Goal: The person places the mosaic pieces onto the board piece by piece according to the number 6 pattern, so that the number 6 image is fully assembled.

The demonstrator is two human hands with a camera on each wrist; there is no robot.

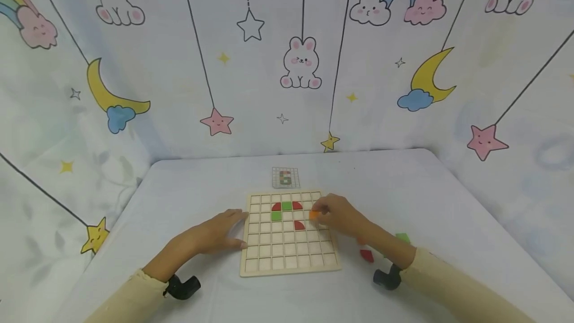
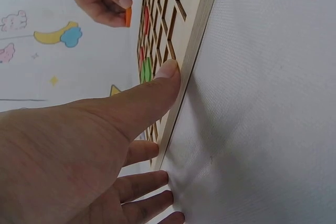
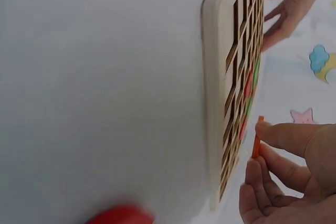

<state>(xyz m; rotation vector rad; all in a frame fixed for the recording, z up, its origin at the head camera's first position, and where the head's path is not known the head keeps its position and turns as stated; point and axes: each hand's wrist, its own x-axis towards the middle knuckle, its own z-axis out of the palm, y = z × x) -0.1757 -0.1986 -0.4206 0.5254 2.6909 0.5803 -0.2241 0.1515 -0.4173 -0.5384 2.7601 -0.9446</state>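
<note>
A wooden grid board (image 1: 289, 258) lies flat on the white table. In its upper cells sit green square tiles (image 1: 276, 216) and several red quarter-round tiles (image 1: 299, 225). My left hand (image 1: 219, 232) rests along the board's left edge, thumb and fingers extended; in the left wrist view the thumb (image 2: 149, 95) touches the rim. Between thumb and fingers my right hand (image 1: 338, 215) pinches an orange tile (image 3: 256, 144), held above the board's right-hand columns. The right wrist view shows that tile edge-on, apart from the board.
Behind the board lies a small gridded card (image 1: 285, 178) with a coloured figure like a 6. Loose red (image 1: 366, 255) and green (image 1: 403, 238) pieces lie right of the board, partly hidden by my right forearm. A patterned cloth (image 1: 269, 88) hangs behind the table.
</note>
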